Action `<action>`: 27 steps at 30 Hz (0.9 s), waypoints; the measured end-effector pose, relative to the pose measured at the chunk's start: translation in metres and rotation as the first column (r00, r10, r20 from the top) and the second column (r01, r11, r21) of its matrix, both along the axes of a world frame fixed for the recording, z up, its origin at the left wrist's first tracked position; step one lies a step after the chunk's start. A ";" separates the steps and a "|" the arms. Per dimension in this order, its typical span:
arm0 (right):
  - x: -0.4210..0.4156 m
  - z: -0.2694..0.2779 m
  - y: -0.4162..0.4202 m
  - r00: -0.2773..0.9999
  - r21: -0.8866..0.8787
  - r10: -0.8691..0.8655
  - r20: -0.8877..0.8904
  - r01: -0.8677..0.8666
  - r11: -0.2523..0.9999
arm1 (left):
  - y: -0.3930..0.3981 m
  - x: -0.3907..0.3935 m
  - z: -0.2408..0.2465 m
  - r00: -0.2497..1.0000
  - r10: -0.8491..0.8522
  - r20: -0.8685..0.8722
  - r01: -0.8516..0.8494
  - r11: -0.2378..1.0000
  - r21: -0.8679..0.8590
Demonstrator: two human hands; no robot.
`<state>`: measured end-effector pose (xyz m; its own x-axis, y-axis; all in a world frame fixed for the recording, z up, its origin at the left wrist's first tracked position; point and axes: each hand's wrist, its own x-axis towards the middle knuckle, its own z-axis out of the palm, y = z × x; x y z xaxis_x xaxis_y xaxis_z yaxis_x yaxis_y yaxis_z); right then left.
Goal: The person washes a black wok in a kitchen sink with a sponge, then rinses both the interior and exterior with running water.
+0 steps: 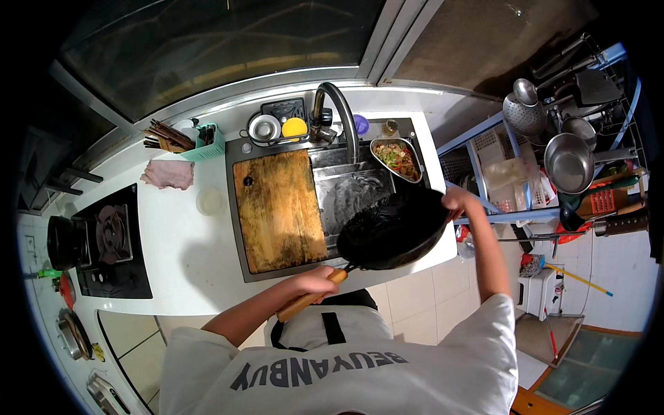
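A black wok [397, 228] hangs tilted over the right side of the sink [353, 202] and the counter's front edge. Its wooden handle [311, 295] is gripped by my left hand [314, 284]. My right hand [456, 202] holds the wok's far rim at the right. Inside, the wok is dark and looks wet in part. Beyond it, the curved faucet [342, 111] arches over the sink. A wooden cutting board [280, 212] covers the sink's left part. Behind the wok, a strainer basket with food scraps [397, 158] sits at the sink's right corner.
A gas stove [111, 244] with a black pot [63, 243] is at the left. A pink cloth [167, 174], a green utensil basket [205, 142] and a round translucent lid-like item [209, 201] lie between. Pans and ladles hang from a blue rack [482, 129] at the right.
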<state>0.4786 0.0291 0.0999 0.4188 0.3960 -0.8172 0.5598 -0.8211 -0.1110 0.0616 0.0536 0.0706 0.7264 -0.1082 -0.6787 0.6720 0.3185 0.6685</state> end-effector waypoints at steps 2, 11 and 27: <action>0.027 0.010 0.028 0.995 -0.276 0.094 0.042 -0.079 0.958 | -0.007 0.013 0.005 0.997 0.066 0.047 -0.062 0.994 -0.086; -0.014 0.088 0.139 0.922 -0.486 0.340 0.186 -0.214 0.847 | -0.022 0.036 0.022 0.984 0.157 0.083 -0.115 0.918 -0.379; 0.060 -0.018 -0.135 0.978 0.492 -0.047 0.203 -0.060 0.868 | -0.049 0.040 0.034 0.926 0.373 -0.054 -0.260 0.531 -0.807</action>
<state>0.5382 -0.1058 0.0816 0.5487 0.7276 -0.4117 0.6193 -0.6846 -0.3844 0.1012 0.0049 0.1041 0.8858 -0.3031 -0.3514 0.3576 0.9285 0.1005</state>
